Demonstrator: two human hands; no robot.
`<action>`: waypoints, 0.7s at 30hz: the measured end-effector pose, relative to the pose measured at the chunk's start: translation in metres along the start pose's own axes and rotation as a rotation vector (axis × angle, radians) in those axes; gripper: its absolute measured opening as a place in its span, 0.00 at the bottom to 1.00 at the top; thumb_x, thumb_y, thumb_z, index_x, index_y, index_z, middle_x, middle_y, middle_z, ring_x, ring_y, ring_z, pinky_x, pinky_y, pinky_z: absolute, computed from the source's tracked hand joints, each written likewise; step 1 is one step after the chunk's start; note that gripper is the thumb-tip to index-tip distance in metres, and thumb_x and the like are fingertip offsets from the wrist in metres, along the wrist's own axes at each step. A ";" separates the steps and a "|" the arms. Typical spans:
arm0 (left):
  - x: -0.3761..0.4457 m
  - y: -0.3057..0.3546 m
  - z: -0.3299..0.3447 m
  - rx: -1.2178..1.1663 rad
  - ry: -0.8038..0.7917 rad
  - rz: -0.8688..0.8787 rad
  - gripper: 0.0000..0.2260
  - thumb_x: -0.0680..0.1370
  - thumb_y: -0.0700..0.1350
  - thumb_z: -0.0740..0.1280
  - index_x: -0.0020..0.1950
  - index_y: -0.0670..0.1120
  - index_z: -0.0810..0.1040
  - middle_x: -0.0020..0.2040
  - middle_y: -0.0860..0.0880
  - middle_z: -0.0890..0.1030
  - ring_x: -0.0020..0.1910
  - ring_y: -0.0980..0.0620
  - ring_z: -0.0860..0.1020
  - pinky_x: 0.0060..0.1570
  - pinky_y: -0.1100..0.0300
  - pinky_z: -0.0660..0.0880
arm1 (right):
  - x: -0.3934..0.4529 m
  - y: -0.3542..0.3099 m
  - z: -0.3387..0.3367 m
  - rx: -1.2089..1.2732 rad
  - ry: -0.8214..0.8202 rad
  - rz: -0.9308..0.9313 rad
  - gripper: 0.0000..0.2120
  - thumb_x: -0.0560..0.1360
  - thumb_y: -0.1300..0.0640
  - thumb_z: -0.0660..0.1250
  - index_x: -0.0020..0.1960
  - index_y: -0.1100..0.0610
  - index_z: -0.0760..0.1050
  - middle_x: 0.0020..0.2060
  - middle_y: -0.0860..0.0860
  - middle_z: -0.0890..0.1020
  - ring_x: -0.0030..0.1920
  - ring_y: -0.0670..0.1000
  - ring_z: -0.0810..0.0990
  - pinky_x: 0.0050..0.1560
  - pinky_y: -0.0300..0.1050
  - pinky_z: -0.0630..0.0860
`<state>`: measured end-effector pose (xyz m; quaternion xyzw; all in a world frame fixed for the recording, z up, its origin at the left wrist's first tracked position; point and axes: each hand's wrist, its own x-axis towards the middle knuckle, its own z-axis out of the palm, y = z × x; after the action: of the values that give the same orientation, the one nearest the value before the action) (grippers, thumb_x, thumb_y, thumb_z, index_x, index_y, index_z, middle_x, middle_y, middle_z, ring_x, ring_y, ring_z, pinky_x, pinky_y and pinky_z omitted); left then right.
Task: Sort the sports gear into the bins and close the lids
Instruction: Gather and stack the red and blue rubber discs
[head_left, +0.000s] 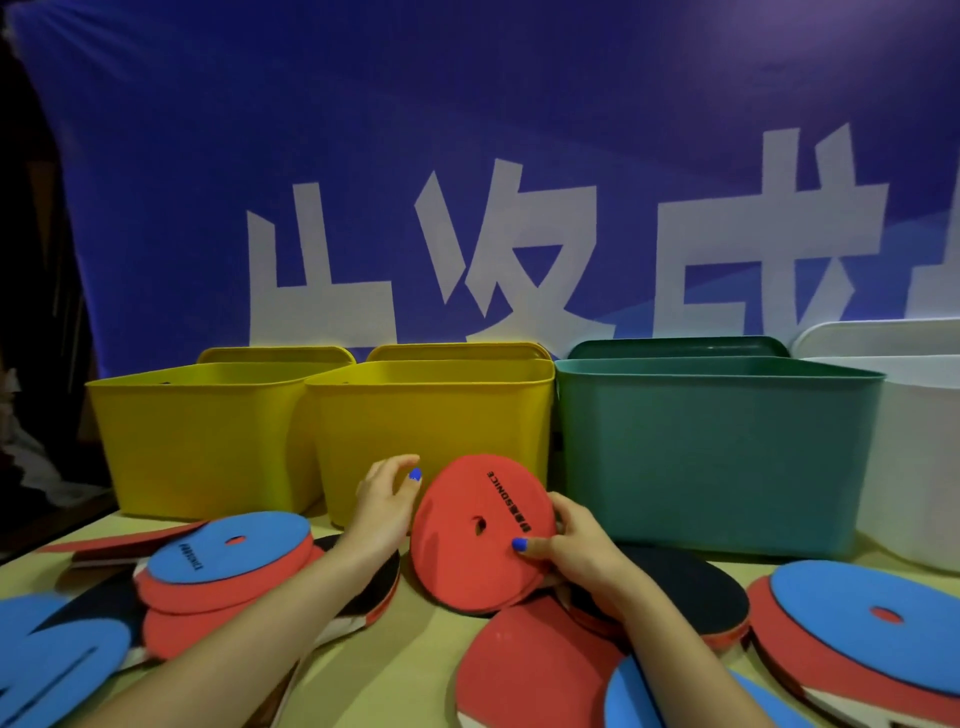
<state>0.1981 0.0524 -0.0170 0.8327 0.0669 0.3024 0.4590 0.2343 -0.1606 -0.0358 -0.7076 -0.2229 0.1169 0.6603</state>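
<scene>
A red disc (475, 530) with a small centre hole and black lettering stands tilted on edge before the yellow bins (431, 431), gripped at its right rim. More red and blue discs (228, 551) and paddles (540, 670) lie scattered flat. Two yellow, one green (717, 457) and one white bin (914, 457) stand open in a row.

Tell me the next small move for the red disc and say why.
Probably lift the red disc over the rim of the yellow bin right behind it. The right hand already grips its edge and holds it tilted off the table, the left hand hovers open beside it, and the bin stands open.
</scene>
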 end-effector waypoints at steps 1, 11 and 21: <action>-0.002 -0.003 -0.009 0.042 -0.007 0.042 0.09 0.81 0.41 0.60 0.59 0.49 0.76 0.60 0.49 0.73 0.64 0.50 0.69 0.64 0.55 0.66 | 0.000 0.000 0.000 -0.004 0.000 -0.001 0.17 0.73 0.70 0.67 0.56 0.55 0.71 0.48 0.56 0.81 0.40 0.55 0.84 0.31 0.46 0.81; -0.026 -0.060 -0.122 0.689 -0.139 0.006 0.12 0.73 0.47 0.71 0.56 0.52 0.78 0.59 0.51 0.78 0.61 0.51 0.74 0.59 0.57 0.69 | -0.006 -0.006 0.004 -0.038 0.012 -0.028 0.17 0.73 0.73 0.65 0.58 0.61 0.70 0.43 0.57 0.79 0.24 0.45 0.80 0.17 0.35 0.70; -0.024 -0.092 -0.193 0.907 -0.017 -0.111 0.16 0.74 0.57 0.68 0.58 0.53 0.79 0.61 0.51 0.79 0.60 0.49 0.75 0.57 0.52 0.72 | 0.000 0.003 0.002 -0.095 0.073 -0.049 0.17 0.71 0.71 0.69 0.54 0.54 0.75 0.42 0.60 0.83 0.33 0.57 0.82 0.32 0.59 0.78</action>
<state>0.0850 0.2349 -0.0260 0.9471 0.2333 0.2109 0.0640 0.2336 -0.1590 -0.0391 -0.7364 -0.2210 0.0641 0.6362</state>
